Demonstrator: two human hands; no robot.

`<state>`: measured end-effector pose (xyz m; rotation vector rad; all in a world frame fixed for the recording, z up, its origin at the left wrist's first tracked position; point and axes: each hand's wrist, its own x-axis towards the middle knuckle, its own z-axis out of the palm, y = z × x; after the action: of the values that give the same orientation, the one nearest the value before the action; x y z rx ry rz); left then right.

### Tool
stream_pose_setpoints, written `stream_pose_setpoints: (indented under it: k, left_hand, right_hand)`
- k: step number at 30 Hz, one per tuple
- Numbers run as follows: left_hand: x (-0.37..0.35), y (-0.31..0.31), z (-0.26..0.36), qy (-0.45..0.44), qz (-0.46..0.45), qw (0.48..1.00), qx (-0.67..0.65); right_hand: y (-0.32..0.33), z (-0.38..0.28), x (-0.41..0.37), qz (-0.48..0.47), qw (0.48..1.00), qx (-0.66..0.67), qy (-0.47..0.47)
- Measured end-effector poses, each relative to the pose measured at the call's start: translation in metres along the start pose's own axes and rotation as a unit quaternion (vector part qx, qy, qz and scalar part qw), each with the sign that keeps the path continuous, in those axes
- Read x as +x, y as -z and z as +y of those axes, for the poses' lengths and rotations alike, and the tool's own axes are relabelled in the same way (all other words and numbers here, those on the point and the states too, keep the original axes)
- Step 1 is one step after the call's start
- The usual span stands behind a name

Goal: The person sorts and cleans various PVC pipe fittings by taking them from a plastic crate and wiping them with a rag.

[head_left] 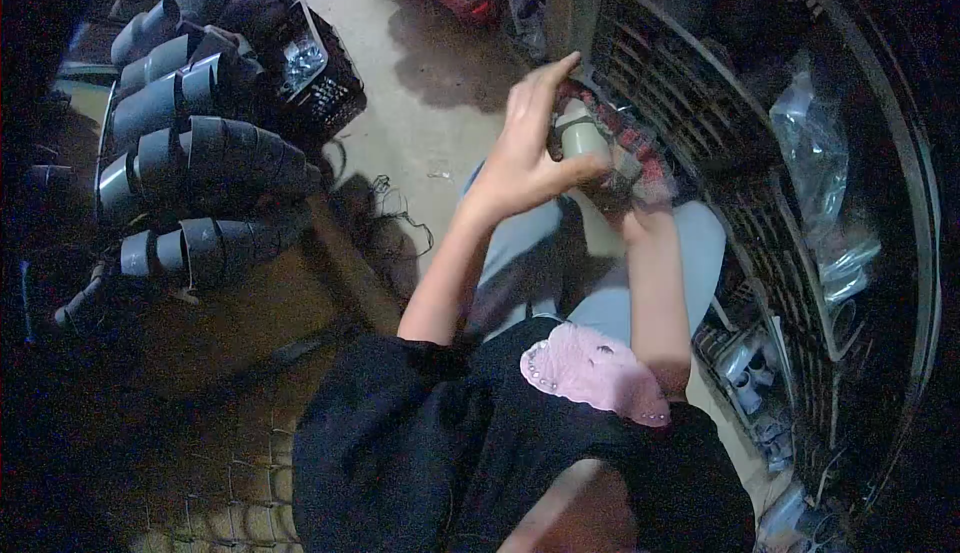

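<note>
A pale greenish-white cylindrical piece, like a short pipe fitting with a wider collar, is held up above my knees. My right hand, in a red and grey patterned glove, curls round its far side; part of that grip is hidden. Bare, my left hand is beside the piece with fingers stretched out and apart. Its thumb crosses in front of the lower end, and whether it presses on the piece cannot be made out.
Stacked dark grey pipe fittings stand at the left, near a black crate holding a clear bag. A tall black slatted crate rises close on my right, with clear plastic against it. Thin dark wire lies on the floor.
</note>
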<state>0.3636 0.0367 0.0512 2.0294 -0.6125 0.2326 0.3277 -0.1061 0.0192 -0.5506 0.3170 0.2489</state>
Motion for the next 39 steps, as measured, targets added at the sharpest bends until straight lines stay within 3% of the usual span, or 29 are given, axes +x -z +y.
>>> stream_pose_setpoints:
  k: [3, 4, 7, 8, 11, 12, 15, 16, 20, 23, 25, 27, 28, 31, 32, 35, 36, 37, 39]
  left_hand:
    - [0.004, 0.005, 0.0, 0.096, -0.142, 0.976, -0.132]
    - [0.002, 0.001, 0.001, 0.089, -0.105, 0.989, -0.058]
    - [0.0, -0.011, -0.005, 0.056, 0.03, 0.997, 0.04]
    - [-0.001, -0.013, -0.001, 0.026, 0.083, 0.99, 0.107]
    - [-0.007, -0.018, -0.007, 0.056, 0.103, 0.993, -0.006]
    - [-0.007, -0.02, -0.013, 0.068, 0.117, 0.986, -0.101]
    - [-0.012, -0.011, -0.017, 0.16, 0.081, 0.96, -0.213]
    - [-0.012, -0.011, -0.019, 0.116, 0.083, 0.979, -0.146]
    - [-0.009, -0.01, -0.011, 0.047, 0.171, 0.978, -0.114]
    - [-0.007, -0.003, 0.011, 0.105, 0.207, 0.972, -0.037]
    - [-0.005, -0.005, 0.013, 0.152, 0.266, 0.936, -0.17]
    - [-0.004, -0.003, 0.026, 0.236, 0.292, 0.858, -0.35]
    - [-0.006, 0.0, 0.03, 0.227, 0.275, 0.852, -0.382]
    - [-0.015, 0.01, 0.023, 0.175, 0.244, 0.904, -0.304]
    - [-0.019, 0.012, 0.016, 0.111, 0.236, 0.934, -0.244]
    - [-0.016, 0.02, 0.033, 0.058, 0.21, 0.816, -0.535]
    - [-0.02, 0.025, 0.033, 0.03, 0.13, 0.799, -0.586]
    - [-0.021, 0.024, 0.03, 0.01, 0.075, 0.821, -0.566]
    - [-0.024, 0.02, 0.018, -0.029, -0.037, 0.853, -0.52]
  right_hand:
    - [0.014, 0.004, 0.008, -0.042, 0.996, -0.061, 0.058]
    - [0.019, 0.005, 0.013, -0.064, 0.99, -0.09, 0.087]
    - [0.013, -0.011, 0.008, -0.088, 0.984, 0.094, -0.12]
    - [0.002, -0.015, -0.003, -0.067, 0.985, 0.105, -0.118]
    - [-0.008, -0.017, -0.012, -0.032, 0.996, 0.052, -0.066]
    - [-0.002, -0.017, -0.013, -0.053, 0.995, 0.067, -0.045]
    - [0.007, -0.01, -0.012, 0.01, 0.999, -0.02, 0.031]
    - [0.004, -0.014, -0.017, 0.019, 1.0, -0.015, 0.014]
    - [0.015, -0.003, -0.014, -0.064, 0.996, 0.061, -0.01]
    - [0.023, 0.011, -0.011, -0.065, 0.997, 0.045, -0.012]
    - [0.016, 0.017, -0.009, -0.034, 0.999, -0.027, 0.007]
    - [0.011, 0.018, -0.012, -0.026, 0.999, 0.007, -0.024]
    - [0.01, 0.018, -0.009, -0.037, 0.998, 0.035, -0.035]
    - [0.002, 0.017, -0.013, -0.075, 0.994, 0.076, -0.028]
    - [-0.002, 0.016, -0.014, -0.09, 0.991, 0.099, -0.027]
    - [-0.005, 0.015, -0.014, -0.075, 0.988, 0.125, -0.041]
    - [-0.004, 0.017, -0.013, -0.058, 0.99, 0.123, -0.037]
    - [-0.002, 0.018, -0.011, -0.04, 0.991, 0.122, -0.033]
    - [0.008, 0.018, -0.013, -0.113, 0.98, 0.159, -0.024]
